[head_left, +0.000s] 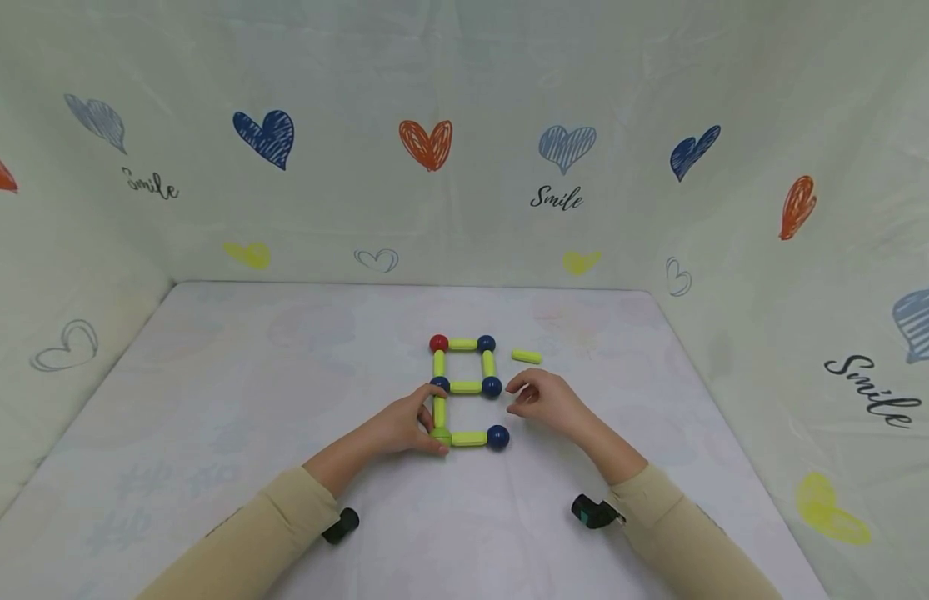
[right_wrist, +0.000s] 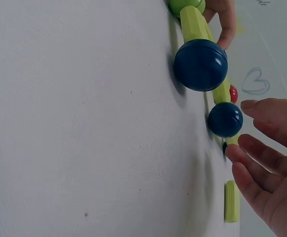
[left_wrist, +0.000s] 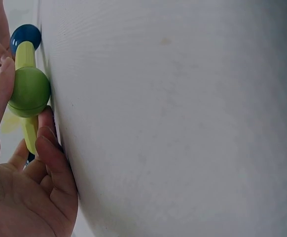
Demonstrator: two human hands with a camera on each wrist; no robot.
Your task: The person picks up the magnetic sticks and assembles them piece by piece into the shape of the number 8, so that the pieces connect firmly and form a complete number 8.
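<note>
A flat frame of yellow-green building sticks and balls lies on the table, with a closed square at the far side. Its near part has a green ball at the left corner and a blue ball at the right end of the front stick. My left hand grips the left side, thumb at the green ball and fingers around the stick up to the middle-left blue ball. Beside the middle-right blue ball, my right hand hovers with parted, bent fingers and nothing between them.
A loose yellow-green stick lies beyond my right hand. The frame's red ball and another blue ball mark the far corners. Black wrist devices show below the sleeves. A heart-printed sheet stands behind the table.
</note>
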